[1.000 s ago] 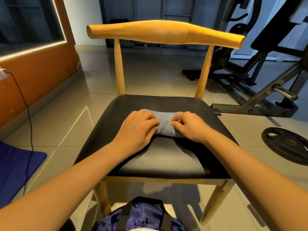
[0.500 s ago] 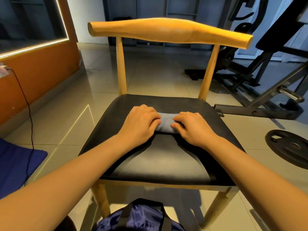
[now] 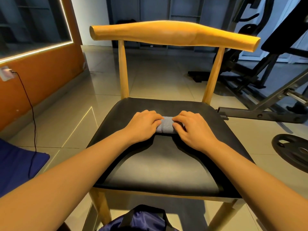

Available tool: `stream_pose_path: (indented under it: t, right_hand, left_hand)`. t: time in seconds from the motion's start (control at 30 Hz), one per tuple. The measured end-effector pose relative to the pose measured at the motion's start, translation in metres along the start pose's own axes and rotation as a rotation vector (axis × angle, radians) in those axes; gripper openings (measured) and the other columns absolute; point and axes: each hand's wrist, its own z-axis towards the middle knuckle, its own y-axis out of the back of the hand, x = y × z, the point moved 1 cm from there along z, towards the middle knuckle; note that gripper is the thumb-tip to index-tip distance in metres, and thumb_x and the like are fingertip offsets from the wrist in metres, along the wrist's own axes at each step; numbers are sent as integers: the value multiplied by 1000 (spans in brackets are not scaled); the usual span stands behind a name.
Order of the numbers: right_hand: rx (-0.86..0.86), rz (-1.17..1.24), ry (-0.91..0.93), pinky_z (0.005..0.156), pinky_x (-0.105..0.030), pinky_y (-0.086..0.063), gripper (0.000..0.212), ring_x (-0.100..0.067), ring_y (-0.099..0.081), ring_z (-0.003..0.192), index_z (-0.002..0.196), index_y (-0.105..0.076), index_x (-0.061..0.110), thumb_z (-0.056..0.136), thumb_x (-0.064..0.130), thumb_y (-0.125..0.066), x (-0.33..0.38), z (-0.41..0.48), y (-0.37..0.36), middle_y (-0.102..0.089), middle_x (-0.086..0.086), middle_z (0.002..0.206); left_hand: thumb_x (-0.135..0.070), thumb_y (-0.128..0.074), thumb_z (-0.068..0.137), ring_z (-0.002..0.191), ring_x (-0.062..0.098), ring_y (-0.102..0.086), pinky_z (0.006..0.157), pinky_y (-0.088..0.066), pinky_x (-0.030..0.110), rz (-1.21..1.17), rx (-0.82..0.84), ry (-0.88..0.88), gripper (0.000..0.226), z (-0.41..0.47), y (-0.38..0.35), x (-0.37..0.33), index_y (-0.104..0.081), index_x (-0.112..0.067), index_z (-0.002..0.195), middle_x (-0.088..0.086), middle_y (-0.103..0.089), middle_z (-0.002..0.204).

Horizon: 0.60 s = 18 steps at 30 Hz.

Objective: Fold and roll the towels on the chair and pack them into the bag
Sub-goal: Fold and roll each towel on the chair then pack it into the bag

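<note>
Left hand (image 3: 143,125), right hand (image 3: 194,129) — gripping rolled towel (image 3: 166,126); chair (image 3: 166,164)

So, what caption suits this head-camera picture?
The left hand and right hand grip a rolled grey towel on the black chair seat, bag below.

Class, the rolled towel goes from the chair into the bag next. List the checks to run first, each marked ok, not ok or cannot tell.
1. Towel rolled compact, no loose tail showing: ok.
2. Left hand grips one end: ok.
3. Right hand grips the other end: ok.
4. Towel rests on chair seat, away from its edges: ok.
5. Bag mouth open: cannot tell, only its top shows.
</note>
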Motion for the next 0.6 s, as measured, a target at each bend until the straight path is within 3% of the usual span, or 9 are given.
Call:
stream_pose_path:
  t: [0.13, 0.27, 0.47, 0.6]
  right_hand:
    - [68, 56, -109, 84, -44, -46, 32, -22, -55, 92, 109, -73, 22, 106, 34, -44, -8, 7, -7, -64, 0, 100]
    - [144, 71, -200, 87, -44, -45, 36, -24, -51, 98, 105, -72, 22, 107, 34, -38, -13, 19, -10, -59, -2, 106]
    - [217, 94, -277, 84, -42, -40, 39, -25, -48, 102, 99, -65, 23, 108, 35, -29, -19, 33, -18, -54, -4, 108]
    - [235, 91, -307, 86, -44, -43, 34, -26, -48, 95, 90, -53, 27, 109, 36, -26, -21, 38, -21, -52, -3, 99]
  left_hand:
    - [-28, -43, 106, 115, 21, -50, 97, -38, 39, 0, 13, 41, 32, 11, 0, -4, -62, -28, 131, -2, -61, 124]
    - [-28, -42, 105, 126, 21, -46, 106, -37, 43, -87, 83, 146, 33, 22, 0, 2, -61, -27, 133, -3, -57, 137]
    - [-32, -26, 105, 118, 25, -51, 102, -43, 48, -18, 229, 219, 46, 38, -5, 9, -61, -29, 134, 2, -58, 129]
    - [-31, -24, 103, 106, 29, -51, 92, -46, 48, 24, 212, 268, 44, 46, -10, 13, -64, -21, 119, 6, -59, 116]
